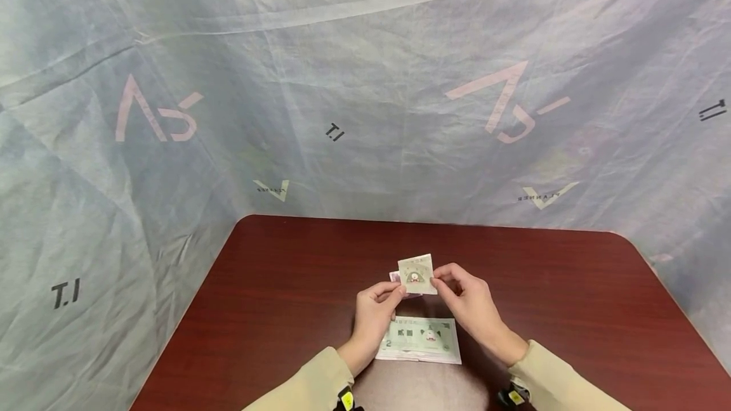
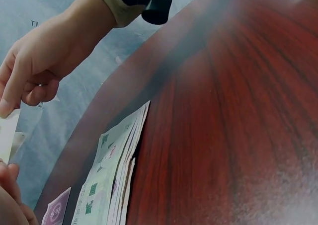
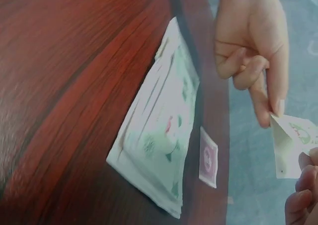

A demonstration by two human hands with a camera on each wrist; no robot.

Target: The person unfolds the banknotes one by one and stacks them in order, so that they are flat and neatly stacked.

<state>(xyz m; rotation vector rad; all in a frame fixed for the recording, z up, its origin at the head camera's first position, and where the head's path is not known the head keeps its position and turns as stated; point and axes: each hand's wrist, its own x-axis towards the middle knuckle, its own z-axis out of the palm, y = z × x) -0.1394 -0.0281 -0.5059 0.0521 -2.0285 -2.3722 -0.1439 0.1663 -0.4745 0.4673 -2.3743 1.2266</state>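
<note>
In the head view, my left hand [image 1: 372, 319] pinches the lower left corner of a small pale paper note [image 1: 415, 276] between thumb and fingers. My right hand [image 1: 476, 311] pinches its right edge, so the note is raised above the table, printed face showing a cartoon figure. From the right wrist, the note [image 3: 293, 143] looks folded over, with a flap at its left side. Below the hands lies a stack of green play banknotes [image 1: 419, 338]. A small purple note [image 3: 208, 158] lies on the table beyond the stack, mostly hidden behind the held note in the head view.
The dark red wooden table [image 1: 285, 303] has rounded far corners. Grey printed cloth [image 1: 371, 81] hangs around it at the back and sides. The edges of the stacked banknotes [image 2: 112, 175] are slightly uneven.
</note>
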